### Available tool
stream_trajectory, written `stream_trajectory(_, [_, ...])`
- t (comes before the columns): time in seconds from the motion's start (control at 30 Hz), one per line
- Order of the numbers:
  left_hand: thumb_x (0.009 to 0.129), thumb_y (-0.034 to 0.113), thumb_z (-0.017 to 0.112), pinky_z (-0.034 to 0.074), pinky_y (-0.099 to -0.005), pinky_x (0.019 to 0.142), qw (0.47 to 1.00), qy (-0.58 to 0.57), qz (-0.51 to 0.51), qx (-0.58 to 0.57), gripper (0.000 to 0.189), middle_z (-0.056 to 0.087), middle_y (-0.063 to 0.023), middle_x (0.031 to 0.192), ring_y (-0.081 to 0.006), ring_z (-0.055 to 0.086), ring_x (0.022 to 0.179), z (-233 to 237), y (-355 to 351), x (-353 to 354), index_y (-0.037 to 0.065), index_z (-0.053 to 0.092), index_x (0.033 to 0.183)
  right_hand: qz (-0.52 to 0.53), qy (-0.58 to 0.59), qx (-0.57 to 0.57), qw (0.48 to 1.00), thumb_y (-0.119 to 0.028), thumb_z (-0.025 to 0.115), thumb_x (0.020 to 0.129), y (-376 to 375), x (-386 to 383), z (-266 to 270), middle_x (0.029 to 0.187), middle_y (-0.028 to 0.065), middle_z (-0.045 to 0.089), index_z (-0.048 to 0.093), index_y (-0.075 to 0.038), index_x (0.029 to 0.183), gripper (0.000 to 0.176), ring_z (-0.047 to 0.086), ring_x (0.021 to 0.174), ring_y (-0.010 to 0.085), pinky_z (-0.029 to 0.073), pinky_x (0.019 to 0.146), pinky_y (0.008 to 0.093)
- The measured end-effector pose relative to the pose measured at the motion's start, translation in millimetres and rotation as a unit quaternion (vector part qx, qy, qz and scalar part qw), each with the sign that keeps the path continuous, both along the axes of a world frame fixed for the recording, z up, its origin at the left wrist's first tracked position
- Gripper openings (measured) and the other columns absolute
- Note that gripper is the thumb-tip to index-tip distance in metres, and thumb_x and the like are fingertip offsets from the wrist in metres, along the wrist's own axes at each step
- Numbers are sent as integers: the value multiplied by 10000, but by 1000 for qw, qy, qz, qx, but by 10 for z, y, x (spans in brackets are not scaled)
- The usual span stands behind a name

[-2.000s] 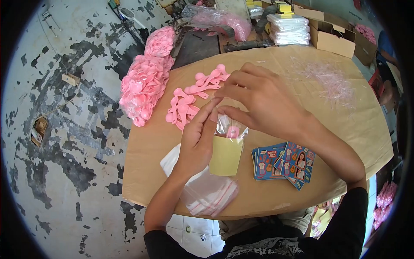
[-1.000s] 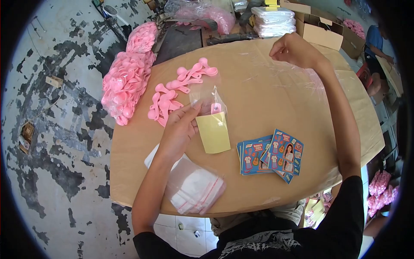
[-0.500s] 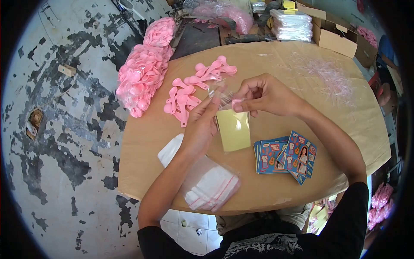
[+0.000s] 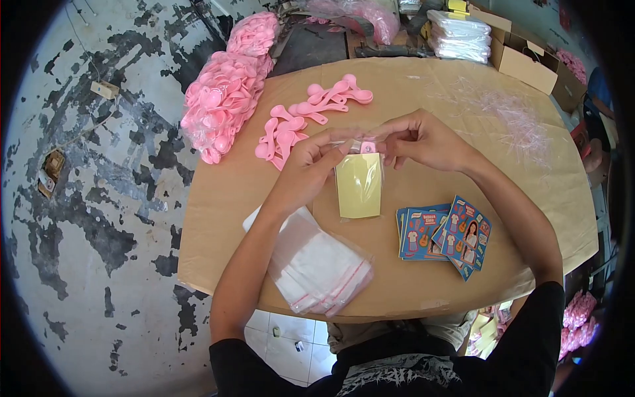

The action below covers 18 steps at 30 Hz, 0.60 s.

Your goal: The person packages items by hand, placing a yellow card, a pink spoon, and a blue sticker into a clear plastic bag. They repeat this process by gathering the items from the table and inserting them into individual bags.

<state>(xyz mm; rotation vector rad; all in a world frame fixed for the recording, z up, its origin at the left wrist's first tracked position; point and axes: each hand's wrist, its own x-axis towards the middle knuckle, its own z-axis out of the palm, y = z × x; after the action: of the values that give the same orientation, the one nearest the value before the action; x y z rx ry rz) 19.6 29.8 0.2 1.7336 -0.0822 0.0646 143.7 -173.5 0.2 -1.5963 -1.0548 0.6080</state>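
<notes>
A clear plastic bag point(image 4: 342, 213) with a yellow card point(image 4: 360, 186) inside hangs between my hands over the table. The pink handle end of a spoon point(image 4: 368, 147) shows at the bag's mouth; the rest of it is hidden. My left hand point(image 4: 313, 164) pinches the bag's upper left side. At the upper right corner, my right hand point(image 4: 428, 141) has thumb and fingers closed on the plastic. Loose pink spoons point(image 4: 284, 135) lie beyond my left hand. Below it is a stack of clear plastic bags point(image 4: 321, 268). Blue printed cards point(image 4: 423, 235) sit in a pile nearer my right forearm.
Brown paper covers the table point(image 4: 463, 291). A big bag of pink spoons point(image 4: 221, 99) stands at its left edge. Thin clear plastic strips point(image 4: 512, 119) are scattered at the right. Packs of plastic bags point(image 4: 460, 36) and a cardboard box point(image 4: 526, 66) stand behind the table.
My right hand has shifted from the spoon piece to the bag's upper right corner. The spoon end now sits at the bag's mouth, and both hands hold the top edge more level.
</notes>
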Motion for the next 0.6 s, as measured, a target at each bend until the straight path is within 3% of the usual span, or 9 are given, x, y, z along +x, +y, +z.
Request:
stream_trajectory(0.13, [979, 124, 493, 448, -203, 653, 999, -15, -39, -9, 238, 654, -9, 1025, -46, 581, 850, -75, 164, 63, 56, 608, 1176, 4, -49, 35, 998, -25, 555, 891, -6, 7, -20, 894, 48, 699, 692, -24, 1087, 238, 644, 812, 112, 546, 707, 270])
stream_trajectory(0.23, [957, 75, 479, 425, -199, 640, 992, -94, -68, 54, 236, 651, -8, 1011, -46, 569, 828, -135, 227, 99, 53, 617, 1147, 14, -100, 106, 989, 81, 520, 827, 5, 20, -71, 933, 75, 694, 709, -7, 1004, 273, 646, 838, 139, 523, 780, 273])
stream_trajectory(0.43, [933, 47, 469, 424, -215, 682, 991, -109, -67, 39, 182, 636, -22, 965, -52, 548, 842, -63, 193, 47, 15, 605, 1050, 14, -154, 103, 983, 95, 532, 800, -31, 56, -78, 965, 117, 684, 712, -8, 932, 246, 634, 960, 190, 498, 847, 317])
stream_trajectory(0.53, [911, 35, 556, 434, -206, 676, 995, -31, -73, -53, 40, 595, -17, 899, -63, 556, 789, -34, 191, 38, 23, 566, 948, 7, -175, 91, 980, 86, 548, 791, -33, 33, -47, 972, 129, 681, 711, -5, 880, 206, 628, 970, 200, 491, 856, 321])
stream_trajectory(0.6, [867, 8, 628, 449, -197, 677, 996, -53, -68, 22, 112, 562, -12, 871, -71, 577, 761, -98, 195, 61, 40, 532, 914, 35, -298, 108, 948, 28, 558, 820, -35, 157, -71, 896, 87, 686, 700, -33, 988, 228, 633, 883, 163, 505, 815, 309])
